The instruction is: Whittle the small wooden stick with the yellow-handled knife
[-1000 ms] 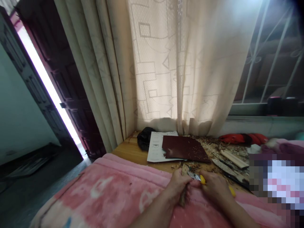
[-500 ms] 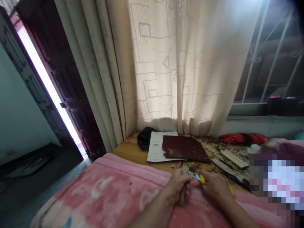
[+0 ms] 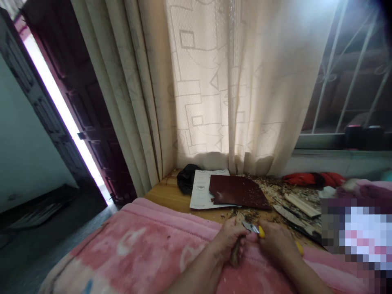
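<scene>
My right hand (image 3: 277,241) is closed around the yellow handle of a knife (image 3: 251,227); the end of the handle sticks out behind the palm. Its short metal blade points left, toward my left hand (image 3: 230,237). That hand grips a brownish piece of wood (image 3: 234,258), whose lower end hangs out below the fingers. Most of the wood is hidden by the fingers, and I cannot tell whether the blade touches it. Both hands are close together over a pink blanket (image 3: 147,241).
Beyond the blanket, a wooden table (image 3: 168,194) carries a dark red board (image 3: 235,190), white printed sheet (image 3: 199,196), black bag (image 3: 186,179) and scattered shavings (image 3: 269,183). At right lie a larger blade (image 3: 290,216), pale wood strip (image 3: 301,205) and red cloth (image 3: 330,178).
Almost nothing differs. The wood's lower end and the fingers of my left hand have shifted very slightly; the knife stays at nearly the same spot.
</scene>
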Tool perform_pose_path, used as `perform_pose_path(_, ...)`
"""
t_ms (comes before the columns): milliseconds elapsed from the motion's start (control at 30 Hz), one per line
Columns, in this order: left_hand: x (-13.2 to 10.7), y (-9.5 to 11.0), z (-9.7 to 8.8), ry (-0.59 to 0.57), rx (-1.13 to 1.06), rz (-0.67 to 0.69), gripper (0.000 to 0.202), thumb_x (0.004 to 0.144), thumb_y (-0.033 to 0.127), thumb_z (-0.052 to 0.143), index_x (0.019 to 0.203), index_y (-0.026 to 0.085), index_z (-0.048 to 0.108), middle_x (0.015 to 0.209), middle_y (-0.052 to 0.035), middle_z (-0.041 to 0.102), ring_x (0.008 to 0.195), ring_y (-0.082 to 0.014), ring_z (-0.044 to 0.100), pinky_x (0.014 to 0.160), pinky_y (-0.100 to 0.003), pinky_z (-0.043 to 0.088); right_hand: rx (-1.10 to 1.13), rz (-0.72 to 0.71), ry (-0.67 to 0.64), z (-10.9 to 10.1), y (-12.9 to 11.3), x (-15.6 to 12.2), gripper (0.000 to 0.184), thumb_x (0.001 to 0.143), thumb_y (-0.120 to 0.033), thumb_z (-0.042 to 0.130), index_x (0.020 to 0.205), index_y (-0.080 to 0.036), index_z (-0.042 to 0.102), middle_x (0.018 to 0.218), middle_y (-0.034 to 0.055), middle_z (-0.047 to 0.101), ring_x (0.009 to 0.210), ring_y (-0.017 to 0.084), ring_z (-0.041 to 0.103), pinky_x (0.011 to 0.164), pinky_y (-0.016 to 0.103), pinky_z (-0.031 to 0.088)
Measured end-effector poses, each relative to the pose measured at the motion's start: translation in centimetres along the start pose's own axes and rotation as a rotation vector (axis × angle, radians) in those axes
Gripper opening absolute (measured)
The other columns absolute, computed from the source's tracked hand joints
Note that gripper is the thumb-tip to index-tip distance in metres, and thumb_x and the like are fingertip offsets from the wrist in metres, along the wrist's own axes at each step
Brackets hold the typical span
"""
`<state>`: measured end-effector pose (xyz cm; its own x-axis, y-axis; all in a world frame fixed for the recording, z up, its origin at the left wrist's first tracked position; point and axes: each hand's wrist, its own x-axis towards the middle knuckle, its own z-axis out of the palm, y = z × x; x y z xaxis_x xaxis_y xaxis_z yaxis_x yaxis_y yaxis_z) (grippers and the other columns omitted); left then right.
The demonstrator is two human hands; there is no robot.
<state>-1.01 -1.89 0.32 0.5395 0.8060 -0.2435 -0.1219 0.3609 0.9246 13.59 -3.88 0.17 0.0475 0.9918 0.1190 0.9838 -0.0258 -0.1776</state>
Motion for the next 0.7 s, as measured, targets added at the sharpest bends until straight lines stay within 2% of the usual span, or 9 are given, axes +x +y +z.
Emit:
perform_pose_path(233,0.1,-0.26,0.0,-0.041,-0.035,-0.013,0.018,0.058,0.021,0.046,0.076,0.019,0.04,0.039,0.0091,0.037,0.024,-0.0044,0.029,0.025,-0.014,0.023,-0.006,0.028,0.005,0.2,-0.28,-0.2,0.02,0.068,-0.027,0.041,0.082,-0.021,0.054,0.075,0.0062,0.061,0.073,0.02,0.055,0.059,0.027,0.031)
perform_pose_path(367,0.05,-0.17,0.02,-0.055,-0.009,-0.006,0.015,0.059,0.02,0.044,0.073,0.019,0.04,0.039,0.0086,0.036,0.025,-0.0045,0.029,0.025,-0.013,0.023,-0.015,0.043,0.003,0.08,-0.42,-0.27,0.017,0.068,-0.024,0.039,0.075,-0.02,0.053,0.074,0.0066,0.061,0.072,0.02,0.055,0.059,0.027,0.031)
perform_pose_path(700,-0.25,-0.43,0.1,-0.052,0.038,0.039,0.013,0.058,0.019,0.042,0.071,0.02,0.038,0.041,0.0083,0.036,0.026,-0.0045,0.029,0.025,-0.013,0.022,-0.011,0.035,0.037,0.37,-0.39,-0.6,0.018,0.067,-0.022,0.038,0.076,-0.02,0.053,0.073,0.0064,0.061,0.069,0.019,0.055,0.055,0.026,0.029)
